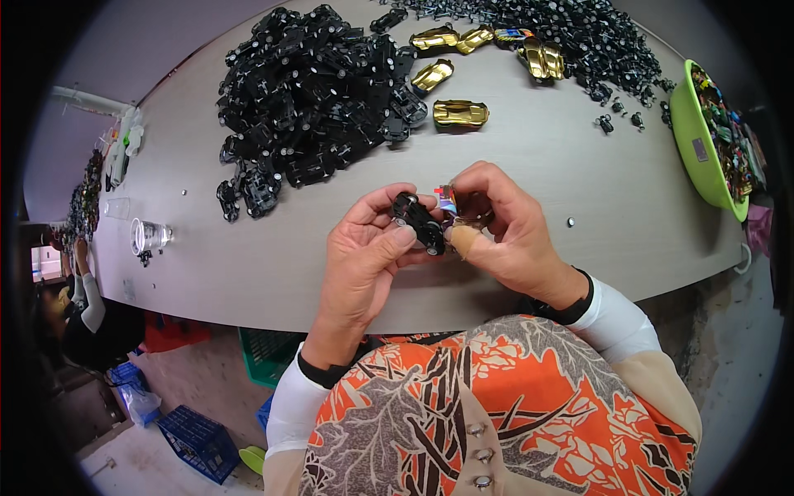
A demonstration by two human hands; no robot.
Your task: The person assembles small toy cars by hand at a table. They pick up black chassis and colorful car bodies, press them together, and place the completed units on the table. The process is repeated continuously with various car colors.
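Both hands [430, 227] gripping toy chassis [418, 221], chassis heap [318, 91] beyond

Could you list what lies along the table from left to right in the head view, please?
Clear cup → big pile of black chassis → left hand with a black chassis → right hand → green basin.

A single head-worn fisheye view looks steeply down from above the person's chest, facing forward across the grey table [529, 157]. Both hands sit close, near the picture's centre, while the table's far edge bends along the top rim and the floor shows below.
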